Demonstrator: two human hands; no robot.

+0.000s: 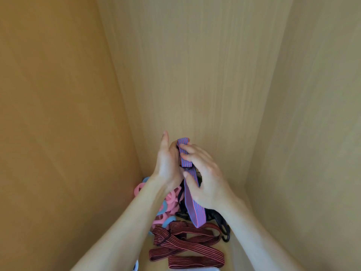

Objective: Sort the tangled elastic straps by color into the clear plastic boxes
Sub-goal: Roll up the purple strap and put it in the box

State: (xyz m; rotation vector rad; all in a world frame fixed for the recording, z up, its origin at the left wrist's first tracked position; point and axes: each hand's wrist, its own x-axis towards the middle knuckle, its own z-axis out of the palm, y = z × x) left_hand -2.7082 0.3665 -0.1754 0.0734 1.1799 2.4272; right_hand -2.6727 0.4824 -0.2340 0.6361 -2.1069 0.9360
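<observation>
Strap [184,153], blue with red stripes, is held raised just below frame centre, with its free end hanging toward 6 o'clock. Right hand [205,177] grips it, fingers curled over the upper part and thumb pressed on the lower part. Left hand [168,163] lies against its 9 o'clock side; whether those fingers close on it cannot be told. Beneath the hands, a dark red striped strap [187,249] lies loose at 6 o'clock, pink and light blue bands [172,198] at 7 o'clock, black straps [216,217] at 5 o'clock. Wooden panels [195,65] enclose the space.
</observation>
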